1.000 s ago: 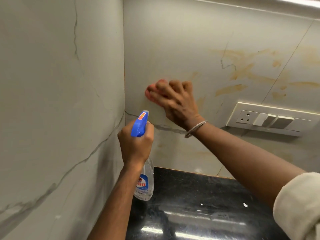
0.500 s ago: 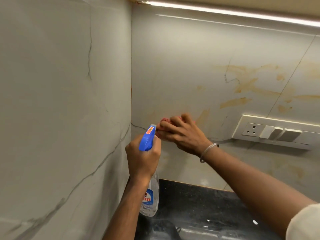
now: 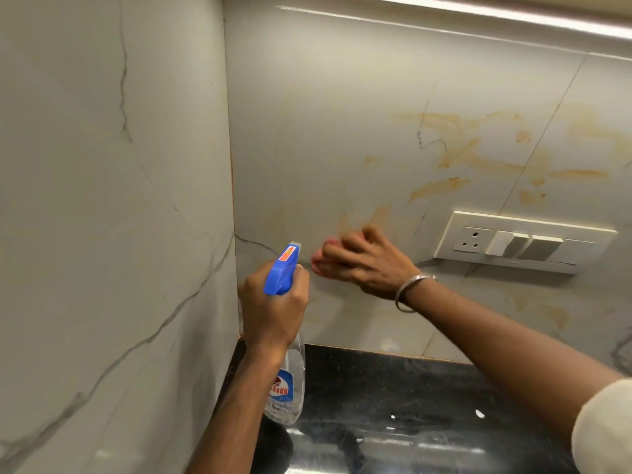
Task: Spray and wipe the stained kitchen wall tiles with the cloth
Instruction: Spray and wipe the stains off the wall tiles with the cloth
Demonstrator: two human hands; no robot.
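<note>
Right hand (image 3: 366,265): my fingers are bent over the pink cloth (image 3: 319,260), which is bunched beneath them and pressed to the back tile (image 3: 325,131), low and near the corner. The hand is blurred, and only an edge of cloth shows.

Left hand (image 3: 273,309): clamped round the neck of the bottle (image 3: 285,388), nozzle toward the same tile, just left of the cloth. I cannot tell whether a finger is on the trigger. The bottle hangs over the black counter (image 3: 427,388).

Finding: brown stains (image 3: 478,148) lie up and right of the cloth, above the switch plate (image 3: 523,241). Fainter ones lie below it.

Recommendation: wipe in overlapping strokes from the corner toward those stains, with firm pressure. Turn the cloth to a fresh face as it soils.

Risk: spray reaching the switch plate. Near it, I should use the damp cloth only.
</note>
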